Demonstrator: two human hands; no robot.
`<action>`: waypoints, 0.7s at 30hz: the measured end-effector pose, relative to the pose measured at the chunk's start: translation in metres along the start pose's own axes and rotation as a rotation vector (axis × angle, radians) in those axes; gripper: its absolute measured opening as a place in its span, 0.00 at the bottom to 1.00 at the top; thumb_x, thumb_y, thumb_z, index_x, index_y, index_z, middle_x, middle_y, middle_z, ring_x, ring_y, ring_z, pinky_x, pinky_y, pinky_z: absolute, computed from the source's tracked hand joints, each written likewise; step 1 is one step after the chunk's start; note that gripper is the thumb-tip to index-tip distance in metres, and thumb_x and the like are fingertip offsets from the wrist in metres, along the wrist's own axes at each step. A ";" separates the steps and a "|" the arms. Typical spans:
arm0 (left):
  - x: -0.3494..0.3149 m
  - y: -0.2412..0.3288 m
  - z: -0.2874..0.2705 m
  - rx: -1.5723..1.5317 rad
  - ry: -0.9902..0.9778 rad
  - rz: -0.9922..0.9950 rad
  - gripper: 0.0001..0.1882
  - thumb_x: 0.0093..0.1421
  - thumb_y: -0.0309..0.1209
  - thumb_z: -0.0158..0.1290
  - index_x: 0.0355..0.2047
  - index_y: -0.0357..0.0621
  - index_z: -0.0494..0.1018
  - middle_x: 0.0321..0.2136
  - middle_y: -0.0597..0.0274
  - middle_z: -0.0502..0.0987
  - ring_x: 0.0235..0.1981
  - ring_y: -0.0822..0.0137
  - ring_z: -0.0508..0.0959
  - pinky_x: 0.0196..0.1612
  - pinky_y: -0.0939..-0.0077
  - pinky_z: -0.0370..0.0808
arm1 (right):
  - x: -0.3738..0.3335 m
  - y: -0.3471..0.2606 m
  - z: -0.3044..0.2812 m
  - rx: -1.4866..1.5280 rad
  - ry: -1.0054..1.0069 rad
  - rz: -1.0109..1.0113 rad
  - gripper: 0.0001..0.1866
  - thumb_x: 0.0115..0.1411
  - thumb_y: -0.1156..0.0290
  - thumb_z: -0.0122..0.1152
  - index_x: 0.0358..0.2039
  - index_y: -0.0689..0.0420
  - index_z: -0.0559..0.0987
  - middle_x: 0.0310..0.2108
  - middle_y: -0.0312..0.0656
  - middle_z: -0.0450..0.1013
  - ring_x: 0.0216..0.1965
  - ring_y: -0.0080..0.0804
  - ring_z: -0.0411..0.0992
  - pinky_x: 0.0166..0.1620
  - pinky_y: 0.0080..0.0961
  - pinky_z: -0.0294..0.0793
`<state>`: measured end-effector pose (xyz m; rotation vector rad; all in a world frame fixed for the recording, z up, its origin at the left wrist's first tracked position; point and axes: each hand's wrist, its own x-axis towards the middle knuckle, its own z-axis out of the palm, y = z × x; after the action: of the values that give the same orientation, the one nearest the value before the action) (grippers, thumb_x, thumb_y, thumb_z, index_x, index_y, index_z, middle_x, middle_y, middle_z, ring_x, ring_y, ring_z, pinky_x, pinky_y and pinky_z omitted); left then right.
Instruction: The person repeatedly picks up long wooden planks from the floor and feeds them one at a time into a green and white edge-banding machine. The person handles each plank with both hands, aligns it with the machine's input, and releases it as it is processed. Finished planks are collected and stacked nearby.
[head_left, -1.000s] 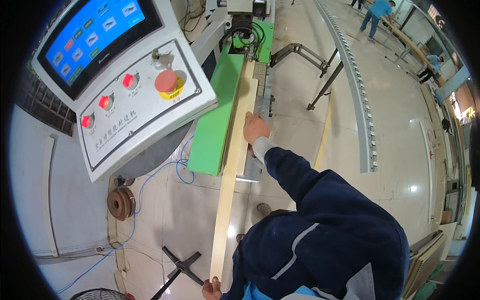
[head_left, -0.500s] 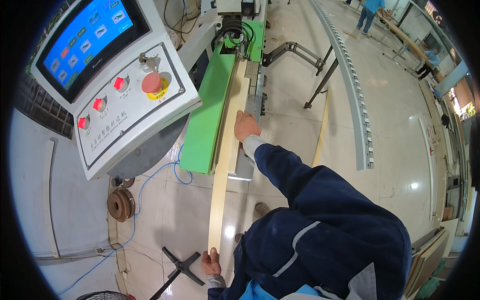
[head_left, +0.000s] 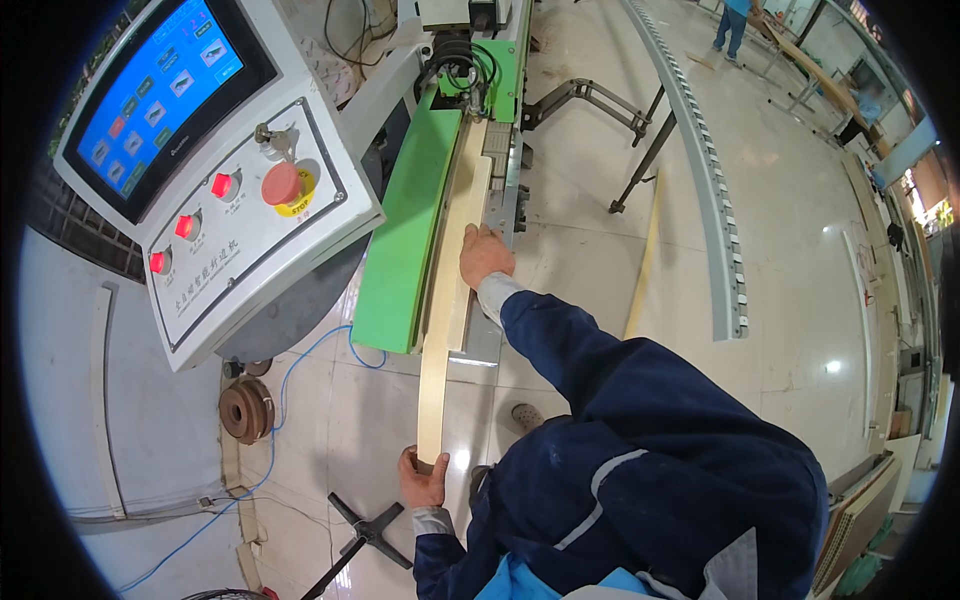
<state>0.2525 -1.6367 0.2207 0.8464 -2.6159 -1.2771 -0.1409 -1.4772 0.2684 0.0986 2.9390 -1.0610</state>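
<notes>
A long pale wooden strip (head_left: 432,385) runs along the machine bed and sticks out past its near end. My left hand (head_left: 424,480) grips the strip's near end, thumb on one side and fingers on the other. Beside the strip on the bed lies a shorter pale board (head_left: 482,185) with a stepped far corner. Farther up, my right hand (head_left: 486,256) lies over this board with fingers curled at the strip; its fingertips are partly hidden. On the strip's left is the machine's green guard (head_left: 405,240). The strip's far end goes in under the machine head (head_left: 470,75).
A tilted control panel (head_left: 250,230) with a screen and red buttons stands at left. Blue tubing (head_left: 300,365), brown rolls (head_left: 246,408) and a black stand base (head_left: 370,533) are on the floor. A grey roller rail (head_left: 700,150) runs at right; a person (head_left: 733,28) stands far back.
My left hand has moved forward, and the strip has slid farther toward the machine head with it. My right hand stays over the board. The view has shifted slightly.
</notes>
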 end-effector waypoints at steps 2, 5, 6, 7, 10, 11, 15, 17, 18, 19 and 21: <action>0.005 0.005 0.002 -0.015 0.038 0.002 0.34 0.46 0.45 0.70 0.48 0.38 0.70 0.41 0.50 0.75 0.44 0.53 0.76 0.48 0.62 0.73 | 0.000 0.001 0.002 0.002 0.006 0.001 0.21 0.71 0.59 0.28 0.46 0.57 0.71 0.49 0.50 0.70 0.53 0.52 0.66 0.53 0.44 0.71; 0.008 0.011 0.006 0.017 0.037 0.097 0.35 0.47 0.43 0.69 0.51 0.39 0.70 0.43 0.48 0.76 0.46 0.51 0.76 0.50 0.60 0.73 | -0.003 0.000 0.001 0.031 0.023 0.059 0.22 0.70 0.57 0.29 0.46 0.57 0.71 0.49 0.52 0.70 0.52 0.53 0.68 0.53 0.45 0.71; 0.008 0.014 0.008 0.059 0.043 0.099 0.35 0.47 0.42 0.69 0.52 0.39 0.69 0.44 0.48 0.76 0.46 0.50 0.76 0.50 0.59 0.72 | -0.003 -0.001 0.000 0.063 0.030 0.115 0.23 0.70 0.56 0.29 0.47 0.57 0.71 0.49 0.54 0.70 0.51 0.53 0.69 0.53 0.45 0.71; 0.007 0.016 0.009 0.097 0.047 0.109 0.35 0.48 0.42 0.68 0.52 0.39 0.69 0.44 0.47 0.76 0.47 0.48 0.75 0.51 0.59 0.72 | -0.004 -0.002 -0.001 0.111 0.046 0.160 0.23 0.70 0.55 0.30 0.47 0.58 0.71 0.49 0.55 0.70 0.51 0.54 0.69 0.53 0.46 0.71; 0.008 0.023 0.011 0.117 0.018 0.101 0.33 0.51 0.41 0.65 0.54 0.40 0.68 0.46 0.46 0.75 0.49 0.46 0.75 0.52 0.58 0.71 | -0.004 -0.005 -0.006 0.041 -0.007 0.101 0.25 0.70 0.54 0.31 0.50 0.62 0.70 0.50 0.59 0.69 0.48 0.54 0.72 0.51 0.45 0.72; 0.008 0.025 0.011 0.098 0.021 0.111 0.33 0.51 0.41 0.64 0.55 0.40 0.68 0.46 0.46 0.75 0.49 0.46 0.75 0.52 0.58 0.71 | -0.005 -0.006 -0.007 0.043 0.001 0.113 0.25 0.70 0.54 0.31 0.50 0.62 0.70 0.50 0.59 0.69 0.48 0.54 0.72 0.52 0.45 0.72; 0.013 0.032 0.009 0.112 -0.013 0.117 0.34 0.53 0.43 0.62 0.57 0.42 0.66 0.46 0.45 0.75 0.48 0.45 0.75 0.51 0.57 0.72 | -0.005 -0.009 -0.008 0.028 0.025 0.136 0.26 0.70 0.54 0.31 0.50 0.62 0.70 0.50 0.58 0.69 0.49 0.54 0.71 0.52 0.45 0.71; 0.015 0.034 0.008 0.129 -0.012 0.125 0.34 0.54 0.43 0.61 0.57 0.42 0.66 0.46 0.45 0.75 0.48 0.45 0.75 0.51 0.56 0.72 | -0.005 -0.009 -0.007 0.006 0.038 0.118 0.26 0.70 0.54 0.31 0.50 0.62 0.70 0.49 0.58 0.70 0.49 0.54 0.71 0.53 0.45 0.71; 0.015 0.034 0.007 0.130 -0.019 0.132 0.34 0.54 0.44 0.61 0.57 0.42 0.66 0.46 0.45 0.75 0.47 0.44 0.75 0.50 0.56 0.72 | -0.005 -0.008 -0.006 -0.006 0.043 0.102 0.27 0.70 0.54 0.31 0.50 0.63 0.71 0.49 0.58 0.71 0.49 0.54 0.71 0.53 0.45 0.71; 0.015 0.033 0.007 0.148 -0.033 0.113 0.33 0.55 0.44 0.61 0.57 0.42 0.65 0.46 0.44 0.75 0.48 0.44 0.75 0.50 0.56 0.72 | -0.005 -0.008 -0.005 -0.019 0.046 0.087 0.27 0.70 0.54 0.31 0.49 0.63 0.71 0.49 0.58 0.71 0.50 0.54 0.71 0.53 0.45 0.70; 0.012 0.029 0.008 0.160 -0.022 0.096 0.34 0.55 0.44 0.61 0.57 0.42 0.65 0.47 0.44 0.75 0.48 0.44 0.74 0.50 0.56 0.72 | -0.003 -0.006 -0.001 -0.024 0.065 0.086 0.27 0.71 0.54 0.31 0.48 0.64 0.72 0.49 0.59 0.71 0.50 0.54 0.71 0.53 0.45 0.70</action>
<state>0.2274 -1.6234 0.2363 0.7217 -2.7683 -1.0718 -0.1379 -1.4811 0.2727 0.2615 2.9737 -1.0295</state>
